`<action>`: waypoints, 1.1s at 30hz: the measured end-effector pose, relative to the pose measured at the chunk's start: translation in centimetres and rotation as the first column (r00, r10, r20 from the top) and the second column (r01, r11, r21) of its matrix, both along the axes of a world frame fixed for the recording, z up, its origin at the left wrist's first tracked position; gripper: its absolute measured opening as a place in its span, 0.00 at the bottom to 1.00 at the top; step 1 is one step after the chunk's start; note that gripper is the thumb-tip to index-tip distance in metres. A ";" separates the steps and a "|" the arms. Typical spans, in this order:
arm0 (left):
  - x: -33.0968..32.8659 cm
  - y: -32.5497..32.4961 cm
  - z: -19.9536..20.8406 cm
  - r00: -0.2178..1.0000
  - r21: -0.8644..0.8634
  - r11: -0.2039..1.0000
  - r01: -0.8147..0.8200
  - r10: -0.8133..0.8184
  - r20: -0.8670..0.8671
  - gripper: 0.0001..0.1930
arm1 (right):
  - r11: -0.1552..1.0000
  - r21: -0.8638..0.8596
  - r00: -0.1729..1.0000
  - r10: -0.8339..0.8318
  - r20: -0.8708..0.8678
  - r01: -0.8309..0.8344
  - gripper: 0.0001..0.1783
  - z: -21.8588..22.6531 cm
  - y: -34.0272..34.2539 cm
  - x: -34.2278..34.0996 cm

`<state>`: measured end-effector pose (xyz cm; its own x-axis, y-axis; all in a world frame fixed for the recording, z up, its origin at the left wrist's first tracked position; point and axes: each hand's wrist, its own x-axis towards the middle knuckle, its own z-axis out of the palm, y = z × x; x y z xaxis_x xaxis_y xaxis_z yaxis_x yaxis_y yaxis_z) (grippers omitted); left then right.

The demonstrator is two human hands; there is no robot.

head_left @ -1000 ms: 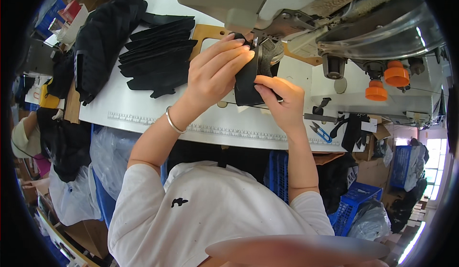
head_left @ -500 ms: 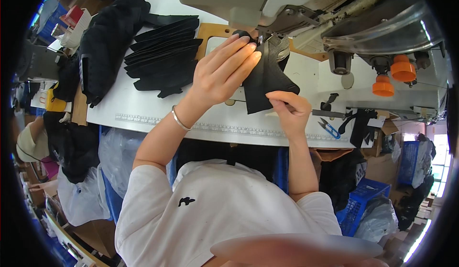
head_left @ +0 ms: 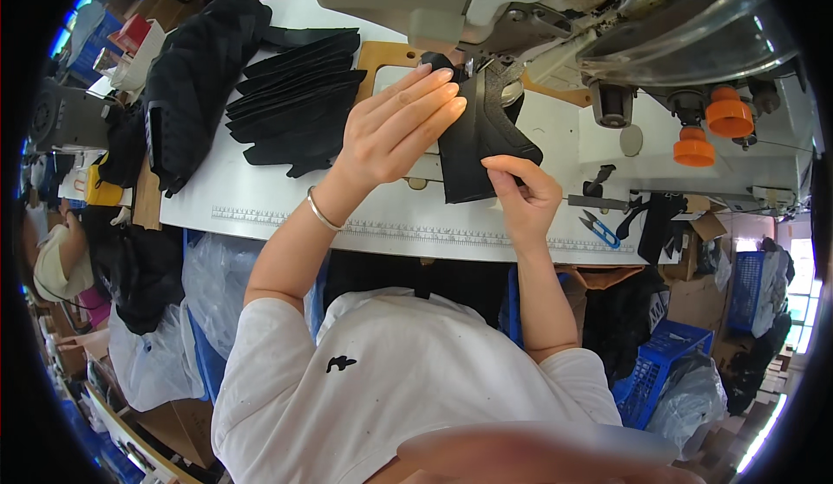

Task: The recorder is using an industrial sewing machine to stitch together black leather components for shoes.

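A black fabric piece [head_left: 464,159] lies beneath the sewing machine head [head_left: 408,3], its curved edge toward the right. My left hand [head_left: 395,128] rests on the piece's left side, fingers stretched out flat close to the presser foot area. My right hand [head_left: 528,196] is closed at the fabric's lower right edge, pinching it between thumb and forefinger. Fingertips of the left hand partly cover the fabric near the needle, so the stitching point is hidden. Left of that hand, a fanned stack of black fabric pieces [head_left: 299,107] lies on the white table [head_left: 390,237].
A large black fabric bundle [head_left: 204,76] lies at the table's left. To the right are blue thread snips [head_left: 600,229] and black straps [head_left: 664,224]. A ruler strip [head_left: 434,234] runs along the near edge. Orange knobs [head_left: 727,111] hang at right; a blue crate [head_left: 664,367] stands below.
Both hands have shifted slightly left, and the right one a little farther from me. The fabric's right part has turned slightly and now shows a curved folded edge.
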<state>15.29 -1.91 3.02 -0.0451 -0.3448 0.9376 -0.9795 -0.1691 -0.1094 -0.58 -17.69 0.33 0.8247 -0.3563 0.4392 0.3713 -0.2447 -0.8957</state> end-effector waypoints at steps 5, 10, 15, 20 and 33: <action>-0.1 0.0 0.5 1.000 0.010 1.000 0.019 -0.019 -0.019 0.09 | 1.000 0.025 1.000 -0.012 0.029 0.011 0.07 0.1 0.1 0.2; 1.1 0.4 -0.3 0.999 0.008 0.999 0.036 -0.036 0.029 0.11 | 0.998 0.052 0.999 -0.037 0.002 0.037 0.07 0.3 0.9 0.3; 1.3 0.5 -0.1 0.998 0.008 0.999 0.042 -0.042 0.051 0.10 | 0.996 0.074 0.999 -0.042 0.018 0.040 0.07 0.4 0.9 0.5; 1.0 0.3 0.2 0.998 0.010 1.000 0.000 -0.001 0.070 0.11 | 0.994 0.069 0.996 -0.089 0.010 0.088 0.06 0.6 0.7 0.7; 1.4 0.7 0.3 0.995 0.050 0.999 0.021 -0.026 0.101 0.11 | 0.986 0.146 0.997 -0.080 0.018 0.077 0.05 1.0 0.5 1.4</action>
